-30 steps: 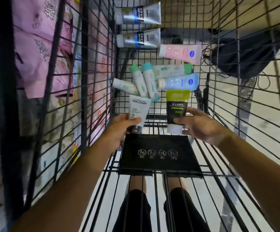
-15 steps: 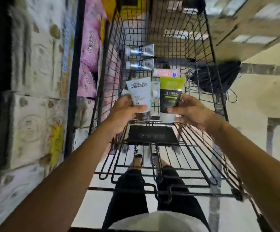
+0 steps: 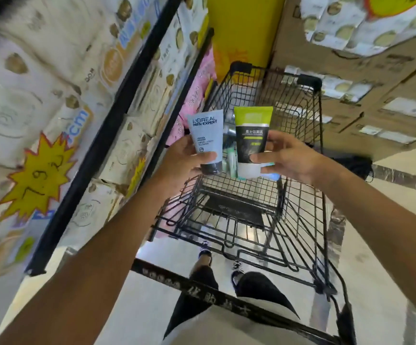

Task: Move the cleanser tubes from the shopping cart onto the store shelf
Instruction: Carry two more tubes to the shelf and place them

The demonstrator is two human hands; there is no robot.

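Observation:
My left hand (image 3: 184,163) grips a pale grey-blue L'Oreal Men Expert tube (image 3: 205,135), cap down, thumb across its lower front. My right hand (image 3: 286,158) holds a green-and-black tube (image 3: 250,135) with a white cap, also cap down. Both tubes are upright side by side, raised above the black wire shopping cart (image 3: 301,220). Between and behind them, bits of other tubes (image 3: 230,159) still in the cart show, mostly hidden. The store shelf (image 3: 117,125) with its black edge runs along the left.
The shelf on the left is packed with pale wrapped paper goods (image 3: 40,83), a yellow star price tag (image 3: 37,175) and pink packs (image 3: 197,88). Cardboard boxes (image 3: 376,100) are stacked at the right. The cart handle (image 3: 226,302) crosses in front of my legs.
Both hands have lifted their tubes up and out of the cart basket. My view has risen and pulled back, so the shelf at the left now fills more of the frame.

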